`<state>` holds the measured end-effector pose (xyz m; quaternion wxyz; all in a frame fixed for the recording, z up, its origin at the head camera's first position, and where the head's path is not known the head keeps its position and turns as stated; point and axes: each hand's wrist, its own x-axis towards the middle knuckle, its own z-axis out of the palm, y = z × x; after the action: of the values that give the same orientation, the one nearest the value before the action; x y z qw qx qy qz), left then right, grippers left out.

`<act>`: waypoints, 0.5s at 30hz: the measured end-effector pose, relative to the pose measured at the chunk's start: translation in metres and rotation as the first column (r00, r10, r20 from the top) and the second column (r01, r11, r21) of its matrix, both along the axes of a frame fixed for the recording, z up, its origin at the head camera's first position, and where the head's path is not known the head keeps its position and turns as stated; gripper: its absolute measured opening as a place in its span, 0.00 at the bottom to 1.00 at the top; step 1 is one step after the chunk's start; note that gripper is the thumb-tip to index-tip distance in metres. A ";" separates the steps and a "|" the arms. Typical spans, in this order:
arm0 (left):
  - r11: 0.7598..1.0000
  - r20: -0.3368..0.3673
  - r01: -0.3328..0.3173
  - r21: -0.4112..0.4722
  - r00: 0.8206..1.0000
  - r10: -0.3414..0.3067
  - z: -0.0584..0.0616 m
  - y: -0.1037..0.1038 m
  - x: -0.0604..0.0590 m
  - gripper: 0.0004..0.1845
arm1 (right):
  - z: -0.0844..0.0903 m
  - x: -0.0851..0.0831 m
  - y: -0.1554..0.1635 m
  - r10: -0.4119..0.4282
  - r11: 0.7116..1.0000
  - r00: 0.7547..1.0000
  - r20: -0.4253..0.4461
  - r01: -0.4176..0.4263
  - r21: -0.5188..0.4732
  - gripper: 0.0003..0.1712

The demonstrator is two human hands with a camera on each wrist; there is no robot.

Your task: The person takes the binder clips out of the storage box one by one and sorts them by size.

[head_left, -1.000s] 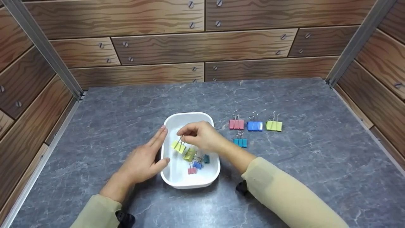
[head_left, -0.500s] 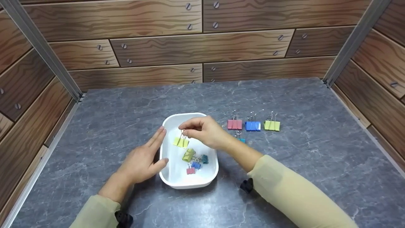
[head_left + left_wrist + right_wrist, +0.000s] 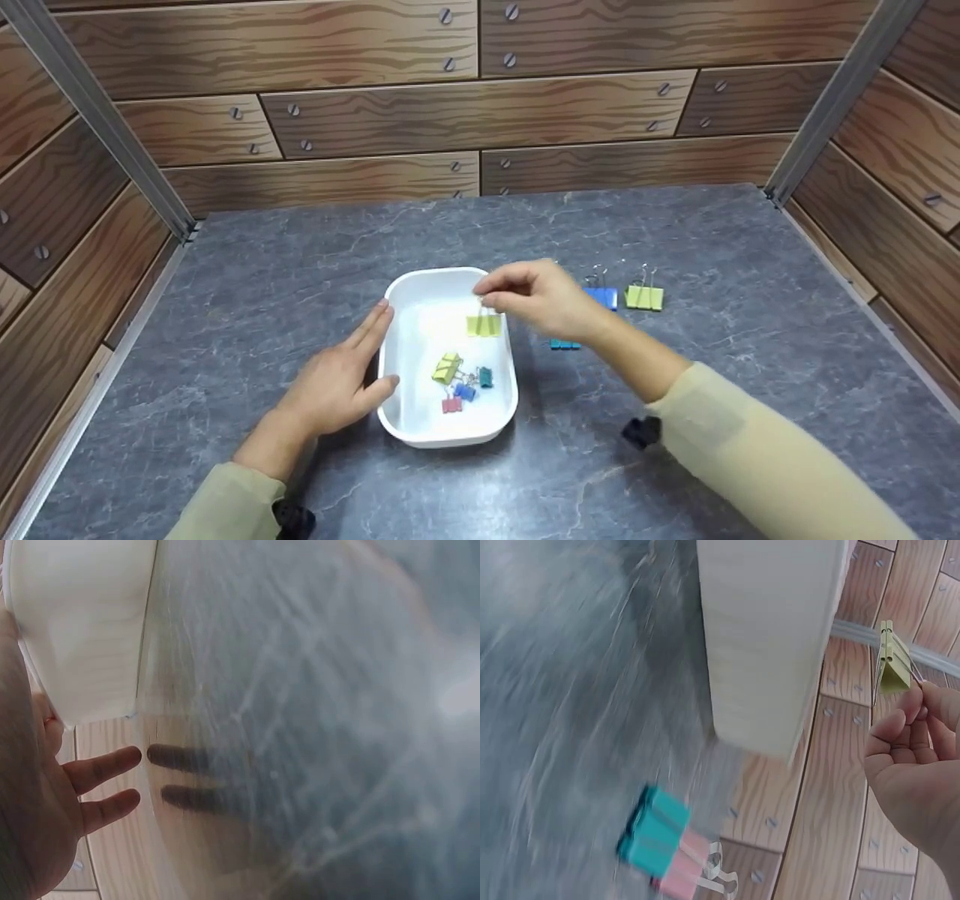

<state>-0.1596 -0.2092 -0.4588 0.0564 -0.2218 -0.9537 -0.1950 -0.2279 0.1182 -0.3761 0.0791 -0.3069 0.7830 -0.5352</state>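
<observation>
My right hand [image 3: 551, 300] pinches a yellow binder clip [image 3: 484, 325] by its wire handle, over the right rim of a white plastic tub [image 3: 448, 441]. The right wrist view shows the same yellow clip [image 3: 895, 664] from the side, held at thumb and fingertips. My left hand [image 3: 337, 386] rests along the tub's left rim, fingers straight and thumb over the edge. Inside the tub lie another yellow binder clip [image 3: 447, 368] and smaller ones: a teal clip [image 3: 486, 377], a blue clip [image 3: 465, 392] and a pink clip [image 3: 451, 405].
Right of the tub, a large blue clip [image 3: 604, 299] and a large yellow clip [image 3: 645, 298] stand in a row. A teal clip [image 3: 565, 345] is partly covered by my right hand. A pink clip [image 3: 681, 870], hidden in the head view, shows beside it. Wood-patterned walls surround the table.
My right hand has lifted the yellow binder clip from among the others and carried it rightward to the tub's right rim. The left hand stays in place.
</observation>
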 end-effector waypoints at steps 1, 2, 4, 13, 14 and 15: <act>1.000 0.000 0.000 0.000 1.000 0.000 0.000 0.000 0.000 0.50 | 0.001 0.000 0.006 -0.006 1.000 1.000 -0.003 0.006 0.001 0.11; 1.000 0.001 0.000 0.000 1.000 0.000 0.000 0.001 -0.001 0.50 | 0.003 0.000 0.013 -0.017 1.000 1.000 -0.007 0.017 0.010 0.10; 1.000 0.001 0.004 0.002 1.000 -0.004 0.000 0.001 -0.001 0.50 | 0.005 -0.001 0.027 -0.043 0.999 0.999 -0.012 0.043 0.030 0.10; 1.000 -0.008 0.004 -0.003 1.000 -0.004 -0.001 0.000 -0.001 0.49 | 0.005 -0.008 0.088 -0.167 0.983 0.986 0.007 0.166 0.084 0.12; 1.000 -0.010 0.004 -0.002 1.000 -0.004 -0.001 0.000 0.000 0.49 | 0.005 -0.009 0.093 -0.177 0.980 0.984 0.008 0.176 0.095 0.12; 1.000 -0.009 0.002 0.000 1.000 -0.002 -0.001 -0.001 0.000 0.49 | 0.005 -0.009 0.099 -0.188 0.977 0.982 0.007 0.186 0.106 0.12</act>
<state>-0.1596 -0.2097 -0.4597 0.0605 -0.2237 -0.9533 -0.1938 -0.2371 0.2170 -0.3716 0.0509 -0.2228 0.8349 -0.5008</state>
